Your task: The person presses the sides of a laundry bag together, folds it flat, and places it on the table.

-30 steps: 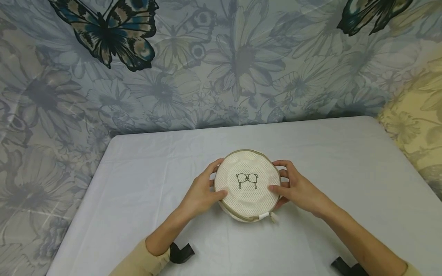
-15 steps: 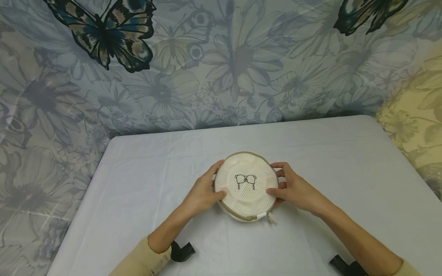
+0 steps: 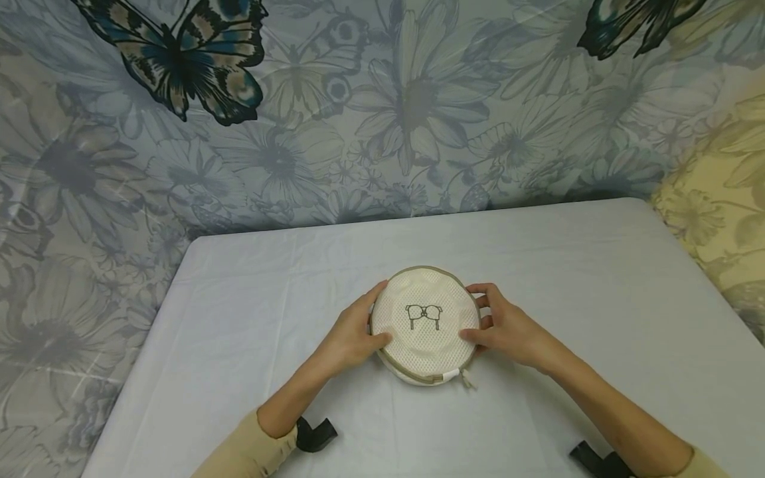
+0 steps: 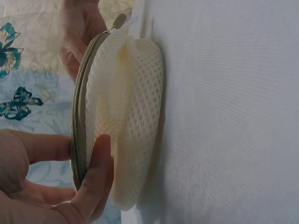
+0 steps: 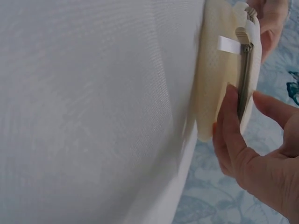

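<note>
A round cream mesh laundry bag (image 3: 425, 348) with eyeglasses drawn on its lid lies at the middle of the table. From its left side my left hand (image 3: 351, 333) grips the rim, thumb on top and fingers along the side. My right hand (image 3: 508, 330) pinches the opposite rim the same way. In the left wrist view, the mesh side (image 4: 145, 93) sags below the olive zipper (image 4: 79, 112), and the underside appears to touch the table. A white tag (image 5: 229, 45) and the zipper pull (image 5: 243, 35) show in the right wrist view.
A white cloth covers the table (image 3: 269, 285). Behind it hangs a floral backdrop (image 3: 418, 106) with butterflies. Black straps (image 3: 317, 435) sit at both wrists.
In the head view the bag and both hands have shifted slightly, the right hand a little to the left. Both grips on the rim stay the same.
</note>
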A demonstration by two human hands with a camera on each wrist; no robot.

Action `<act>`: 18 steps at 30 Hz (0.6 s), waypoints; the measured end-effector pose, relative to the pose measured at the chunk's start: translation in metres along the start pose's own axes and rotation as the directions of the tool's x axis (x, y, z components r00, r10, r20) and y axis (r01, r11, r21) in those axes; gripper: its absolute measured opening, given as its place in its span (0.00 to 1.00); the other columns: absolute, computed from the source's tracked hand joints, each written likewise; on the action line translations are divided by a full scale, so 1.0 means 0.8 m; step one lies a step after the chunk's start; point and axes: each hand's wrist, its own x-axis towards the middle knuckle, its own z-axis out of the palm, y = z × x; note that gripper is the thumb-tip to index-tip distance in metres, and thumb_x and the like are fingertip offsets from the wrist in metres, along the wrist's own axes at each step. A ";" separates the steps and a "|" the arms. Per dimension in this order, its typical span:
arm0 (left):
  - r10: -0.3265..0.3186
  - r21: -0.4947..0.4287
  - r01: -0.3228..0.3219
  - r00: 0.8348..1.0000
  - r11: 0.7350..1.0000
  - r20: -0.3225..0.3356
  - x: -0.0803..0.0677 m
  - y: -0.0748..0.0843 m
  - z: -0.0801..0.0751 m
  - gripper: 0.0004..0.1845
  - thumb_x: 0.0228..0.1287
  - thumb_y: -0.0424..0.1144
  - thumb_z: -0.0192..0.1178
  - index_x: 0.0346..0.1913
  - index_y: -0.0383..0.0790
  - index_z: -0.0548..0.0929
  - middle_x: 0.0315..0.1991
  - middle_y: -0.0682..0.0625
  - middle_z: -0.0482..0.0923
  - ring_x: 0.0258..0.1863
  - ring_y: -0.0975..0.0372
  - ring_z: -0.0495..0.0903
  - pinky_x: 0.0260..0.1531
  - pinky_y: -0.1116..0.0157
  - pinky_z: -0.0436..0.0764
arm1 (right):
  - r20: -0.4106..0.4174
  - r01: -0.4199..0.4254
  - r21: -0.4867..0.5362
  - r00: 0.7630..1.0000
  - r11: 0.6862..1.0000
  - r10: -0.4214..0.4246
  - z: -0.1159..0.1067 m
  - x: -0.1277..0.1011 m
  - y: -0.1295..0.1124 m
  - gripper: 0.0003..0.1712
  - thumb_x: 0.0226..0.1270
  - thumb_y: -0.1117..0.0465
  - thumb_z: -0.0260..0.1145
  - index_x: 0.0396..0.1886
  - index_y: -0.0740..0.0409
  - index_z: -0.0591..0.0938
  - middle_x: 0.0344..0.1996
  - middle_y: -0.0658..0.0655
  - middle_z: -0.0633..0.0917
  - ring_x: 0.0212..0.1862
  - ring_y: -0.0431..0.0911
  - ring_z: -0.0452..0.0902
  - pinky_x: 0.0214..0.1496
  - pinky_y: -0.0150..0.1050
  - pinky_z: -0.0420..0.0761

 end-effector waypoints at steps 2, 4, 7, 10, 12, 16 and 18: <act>-0.003 0.025 0.003 1.000 1.000 -0.003 -0.001 -0.001 0.000 0.47 0.59 0.25 0.68 0.78 0.37 0.54 0.75 0.38 0.56 0.69 0.48 0.65 0.64 0.51 0.71 | -0.006 0.005 -0.033 1.000 0.999 -0.005 0.001 0.000 0.000 0.47 0.62 0.62 0.73 0.72 0.66 0.55 0.59 0.69 0.71 0.38 0.46 0.81 0.36 0.36 0.82; -0.006 0.054 0.006 1.000 0.999 -0.007 -0.001 -0.001 0.000 0.47 0.59 0.26 0.69 0.78 0.38 0.55 0.73 0.37 0.60 0.64 0.49 0.70 0.61 0.52 0.73 | -0.014 0.019 -0.071 1.000 0.997 -0.020 0.001 0.000 -0.001 0.46 0.62 0.62 0.73 0.72 0.66 0.55 0.58 0.70 0.72 0.39 0.47 0.81 0.35 0.37 0.82; 0.002 0.105 0.000 1.000 0.994 -0.016 -0.002 -0.002 0.002 0.47 0.59 0.28 0.70 0.78 0.39 0.56 0.70 0.37 0.64 0.60 0.51 0.73 0.59 0.53 0.74 | -0.037 0.049 -0.142 0.998 0.989 -0.055 0.003 -0.002 -0.003 0.45 0.62 0.61 0.73 0.71 0.68 0.58 0.58 0.69 0.73 0.41 0.48 0.81 0.34 0.36 0.82; 0.035 0.180 -0.029 0.999 0.983 -0.027 -0.003 -0.002 0.004 0.44 0.59 0.29 0.70 0.77 0.42 0.60 0.71 0.37 0.63 0.65 0.47 0.69 0.63 0.50 0.71 | -0.070 0.086 -0.222 0.992 0.971 -0.103 0.006 -0.004 -0.003 0.45 0.61 0.62 0.74 0.71 0.70 0.61 0.59 0.69 0.73 0.45 0.50 0.79 0.35 0.35 0.82; 0.054 0.230 -0.045 0.998 0.972 -0.034 -0.005 -0.001 0.006 0.42 0.60 0.30 0.69 0.76 0.46 0.63 0.73 0.38 0.59 0.71 0.45 0.63 0.65 0.46 0.68 | -0.094 0.100 -0.289 0.987 0.952 -0.132 0.007 -0.005 -0.004 0.44 0.60 0.61 0.75 0.70 0.70 0.63 0.58 0.68 0.73 0.46 0.51 0.80 0.37 0.35 0.82; 0.076 0.300 -0.055 0.996 0.952 -0.057 -0.010 0.002 0.010 0.40 0.59 0.30 0.69 0.74 0.53 0.68 0.77 0.42 0.53 0.69 0.47 0.65 0.60 0.48 0.73 | -0.117 0.127 -0.380 0.976 0.916 -0.184 0.010 -0.007 -0.003 0.43 0.61 0.59 0.75 0.70 0.69 0.65 0.59 0.68 0.71 0.46 0.51 0.81 0.40 0.38 0.83; 0.092 0.334 -0.064 0.993 0.940 -0.070 -0.012 0.004 0.011 0.39 0.59 0.30 0.70 0.73 0.52 0.69 0.78 0.44 0.52 0.69 0.49 0.66 0.60 0.49 0.73 | -0.116 0.143 -0.413 0.971 0.900 -0.208 0.011 -0.008 -0.003 0.43 0.61 0.58 0.74 0.71 0.70 0.65 0.63 0.68 0.69 0.46 0.52 0.82 0.42 0.41 0.84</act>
